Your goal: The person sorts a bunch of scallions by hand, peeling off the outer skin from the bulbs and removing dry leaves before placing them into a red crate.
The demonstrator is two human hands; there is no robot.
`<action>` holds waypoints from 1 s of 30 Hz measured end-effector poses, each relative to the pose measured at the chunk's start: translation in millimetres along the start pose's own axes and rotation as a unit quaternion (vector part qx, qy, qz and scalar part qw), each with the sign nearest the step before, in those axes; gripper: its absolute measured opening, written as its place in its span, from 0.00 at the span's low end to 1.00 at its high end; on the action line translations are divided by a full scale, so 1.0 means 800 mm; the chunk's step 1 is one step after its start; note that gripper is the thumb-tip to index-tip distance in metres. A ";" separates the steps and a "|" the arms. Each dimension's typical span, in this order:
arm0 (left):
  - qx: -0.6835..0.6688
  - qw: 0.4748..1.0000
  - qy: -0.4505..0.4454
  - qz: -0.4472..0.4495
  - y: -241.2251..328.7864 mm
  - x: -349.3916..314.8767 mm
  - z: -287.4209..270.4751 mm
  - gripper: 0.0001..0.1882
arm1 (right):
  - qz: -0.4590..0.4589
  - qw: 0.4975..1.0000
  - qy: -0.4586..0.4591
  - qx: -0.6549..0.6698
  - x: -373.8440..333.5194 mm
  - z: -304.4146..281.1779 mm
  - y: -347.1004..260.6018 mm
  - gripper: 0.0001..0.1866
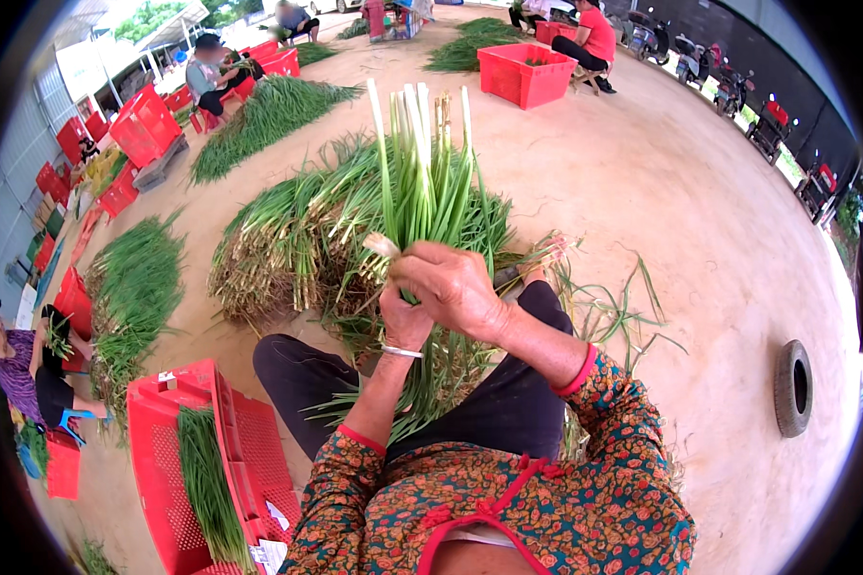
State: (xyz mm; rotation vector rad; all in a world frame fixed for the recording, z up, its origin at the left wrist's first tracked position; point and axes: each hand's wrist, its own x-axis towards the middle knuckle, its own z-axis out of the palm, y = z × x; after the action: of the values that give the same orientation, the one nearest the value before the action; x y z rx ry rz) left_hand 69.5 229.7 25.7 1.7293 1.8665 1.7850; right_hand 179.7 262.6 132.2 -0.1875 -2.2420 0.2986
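Observation:
In front of my chest, both hands are closed around an upright bunch of garlic chives (417, 182), its pale stalk ends pointing up and away. My left hand (405, 321) grips it from below, wearing a bracelet (402, 352) at the wrist. Over it lies my right hand (453, 290), fingers curled at the front of the stalks. A pale, whitish strip (382, 245) sticks out beside the right fingers; whether it is a leaf or a tie I cannot tell. The green leaf ends hang down between my knees. Just beyond is a big heap of untidy chives (288, 230) with brownish roots.
At my lower left stands a red crate (153, 450) with bundled chives (206, 479) inside. Another chive pile (144, 297) lies left. Loose leaves (633, 307) litter the floor at right, near a tyre (793, 388). Several people sit farther off among red crates (524, 77).

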 end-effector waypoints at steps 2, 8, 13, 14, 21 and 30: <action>-0.119 0.991 -0.014 -0.054 -0.008 -0.009 -0.002 0.17 | 0.051 0.977 -0.057 0.198 -0.023 0.002 -0.011 0.05; -0.364 0.904 0.028 -0.224 -0.022 -0.023 -0.023 0.15 | 0.084 0.740 -0.225 0.628 -0.103 -0.066 -0.041 0.04; -0.404 0.884 -0.001 -0.234 -0.018 -0.034 -0.048 0.20 | 0.411 0.816 -0.113 0.391 -0.146 -0.062 0.024 0.33; -0.431 0.869 0.000 -0.243 -0.011 -0.034 -0.050 0.21 | 0.416 0.839 -0.075 0.342 -0.152 -0.050 0.044 0.40; -0.450 0.861 -0.094 -0.215 0.000 -0.044 -0.030 0.23 | 0.244 0.877 -0.053 0.410 -0.069 0.012 0.048 0.59; -0.349 0.811 -0.382 -0.273 -0.017 -0.062 -0.030 0.25 | 0.323 0.828 -0.063 0.454 -0.071 0.026 0.013 0.22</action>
State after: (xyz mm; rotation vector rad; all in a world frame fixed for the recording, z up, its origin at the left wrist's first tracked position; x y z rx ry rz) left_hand 63.5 183.3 -6.0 1.1643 1.0049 1.0650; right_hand 200.1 256.2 74.9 -0.4046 -1.8409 1.7256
